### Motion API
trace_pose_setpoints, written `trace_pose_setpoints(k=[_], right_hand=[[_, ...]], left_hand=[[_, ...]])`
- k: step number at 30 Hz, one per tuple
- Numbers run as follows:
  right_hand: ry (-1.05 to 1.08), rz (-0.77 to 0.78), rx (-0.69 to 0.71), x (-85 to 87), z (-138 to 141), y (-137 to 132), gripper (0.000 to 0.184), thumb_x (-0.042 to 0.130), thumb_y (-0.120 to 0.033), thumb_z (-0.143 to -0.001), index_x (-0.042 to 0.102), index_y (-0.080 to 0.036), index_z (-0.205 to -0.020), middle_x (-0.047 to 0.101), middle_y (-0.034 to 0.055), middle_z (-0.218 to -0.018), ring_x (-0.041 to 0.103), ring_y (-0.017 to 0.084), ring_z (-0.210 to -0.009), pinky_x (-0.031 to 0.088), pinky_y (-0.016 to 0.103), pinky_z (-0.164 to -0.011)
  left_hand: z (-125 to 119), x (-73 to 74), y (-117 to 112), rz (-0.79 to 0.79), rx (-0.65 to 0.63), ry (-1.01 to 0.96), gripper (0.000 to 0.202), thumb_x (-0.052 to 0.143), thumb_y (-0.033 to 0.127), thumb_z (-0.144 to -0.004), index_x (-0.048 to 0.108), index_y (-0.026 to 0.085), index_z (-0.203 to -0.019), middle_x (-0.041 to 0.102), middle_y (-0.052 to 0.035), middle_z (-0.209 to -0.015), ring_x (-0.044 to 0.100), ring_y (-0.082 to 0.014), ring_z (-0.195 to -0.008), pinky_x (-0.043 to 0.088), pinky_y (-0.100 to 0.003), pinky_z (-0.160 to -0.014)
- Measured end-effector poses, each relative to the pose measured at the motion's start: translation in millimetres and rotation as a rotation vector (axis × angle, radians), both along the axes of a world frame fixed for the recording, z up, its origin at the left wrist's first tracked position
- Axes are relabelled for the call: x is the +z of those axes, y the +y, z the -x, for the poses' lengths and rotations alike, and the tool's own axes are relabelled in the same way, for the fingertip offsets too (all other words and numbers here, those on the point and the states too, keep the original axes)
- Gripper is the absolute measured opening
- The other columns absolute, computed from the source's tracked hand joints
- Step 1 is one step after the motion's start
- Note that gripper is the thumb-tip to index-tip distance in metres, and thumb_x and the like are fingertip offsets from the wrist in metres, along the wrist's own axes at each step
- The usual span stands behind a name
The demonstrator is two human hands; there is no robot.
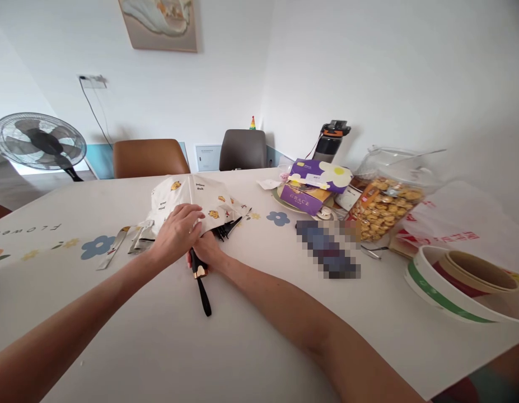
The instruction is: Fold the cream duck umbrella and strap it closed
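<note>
A folded cream umbrella point(196, 196) with small yellow prints lies on the white table point(167, 336), its canopy loose and its ribs showing. My left hand point(177, 232) rests on the canopy near the handle with fingers curled over the fabric. My right hand point(209, 250) is closed around the black handle point(197, 264), which has a gold band. A black wrist strap point(204, 294) trails from the handle toward me.
Right of the umbrella are purple boxes point(313, 184) on a plate, a clear jar of snacks point(385, 207), a blurred dark object point(328, 249), a plastic bag point(452, 224) and paper bowls point(464, 280). Two chairs point(150, 158) and a fan point(38, 143) stand behind.
</note>
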State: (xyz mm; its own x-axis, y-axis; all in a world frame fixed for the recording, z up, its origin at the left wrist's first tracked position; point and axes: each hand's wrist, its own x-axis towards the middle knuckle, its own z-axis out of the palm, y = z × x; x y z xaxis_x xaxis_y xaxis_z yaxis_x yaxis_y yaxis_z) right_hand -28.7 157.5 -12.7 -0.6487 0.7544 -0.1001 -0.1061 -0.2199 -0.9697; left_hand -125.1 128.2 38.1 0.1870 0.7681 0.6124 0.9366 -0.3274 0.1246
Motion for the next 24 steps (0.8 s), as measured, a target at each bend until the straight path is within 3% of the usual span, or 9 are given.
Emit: trace_pose_setpoints(k=[4, 10, 13, 19, 21, 24], right_hand=[[-0.006, -0.017, 0.029, -3.6, 1.8, 2.7, 0.012, 0.048, -0.019, -0.068, 0.041, -0.021, -0.059, 0.047, -0.0026, -0.033, 0.045, 0.014, -0.029, 0.035, 0.023, -0.03], [-0.001, -0.058, 0.051, -3.3, 2.2, 3.1, 0.006, 0.048, -0.021, -0.072, 0.041, -0.021, -0.073, 0.048, -0.005, -0.035, 0.047, 0.015, -0.031, 0.035, 0.022, -0.031], [-0.035, -0.083, 0.072, -0.1, -1.1, 1.6, 0.007, 0.047, -0.025, -0.077, 0.042, -0.021, -0.08, 0.049, -0.0059, -0.035, 0.045, 0.015, -0.029, 0.03, 0.021, -0.029], [-0.128, -0.074, 0.113, 11.4, -5.8, -1.8, 0.006, 0.044, -0.022, -0.08, 0.041, -0.02, -0.074, 0.046, -0.0055, -0.032, 0.04, 0.013, -0.027, 0.028, 0.02, -0.027], [-0.133, -0.059, 0.109, 12.9, -4.9, -2.3, 0.009, 0.046, -0.022, -0.079, 0.041, -0.02, -0.072, 0.045, -0.0052, -0.032, 0.041, 0.013, -0.027, 0.029, 0.02, -0.028], [-0.12, -0.026, 0.082, 10.5, -2.2, -1.4, 0.014, 0.052, -0.026, -0.076, 0.041, -0.02, -0.07, 0.047, -0.0036, -0.033, 0.046, 0.015, -0.031, 0.034, 0.022, -0.03]], left_hand=[[-3.0, 0.1, 22.1, 0.108, 0.009, 0.017, 0.024, 0.042, 0.018, -0.083, 0.063, 0.018, -0.093, 0.062, -0.0066, -0.112, 0.049, -0.0226, -0.112, 0.043, -0.037, -0.093], [-13.4, 1.9, 43.5, 0.177, 0.091, 0.16, 0.021, 0.043, 0.021, -0.081, 0.064, 0.021, -0.087, 0.065, -0.0062, -0.108, 0.052, -0.0241, -0.108, 0.033, -0.044, -0.098], [-26.0, 3.8, 53.6, 0.256, 0.046, 0.228, 0.023, 0.049, 0.023, -0.078, 0.062, 0.021, -0.097, 0.061, -0.0073, -0.115, 0.048, -0.0246, -0.113, 0.027, -0.047, -0.104], [-49.0, 3.4, 81.7, 0.444, -0.047, 0.446, 0.053, 0.053, 0.01, -0.066, 0.053, 0.02, -0.118, 0.047, -0.0103, -0.135, 0.034, -0.027, -0.128, 0.008, -0.06, -0.107], [-52.4, 2.0, 91.5, 0.444, -0.047, 0.504, 0.046, 0.05, 0.006, -0.067, 0.059, 0.019, -0.111, 0.047, -0.0105, -0.135, 0.034, -0.0271, -0.128, 0.008, -0.059, -0.107], [-50.7, 3.7, 102.5, 0.414, -0.024, 0.499, 0.032, 0.043, 0.004, -0.073, 0.066, 0.019, -0.091, 0.059, -0.0082, -0.121, 0.045, -0.0256, -0.119, 0.012, -0.056, -0.108]])
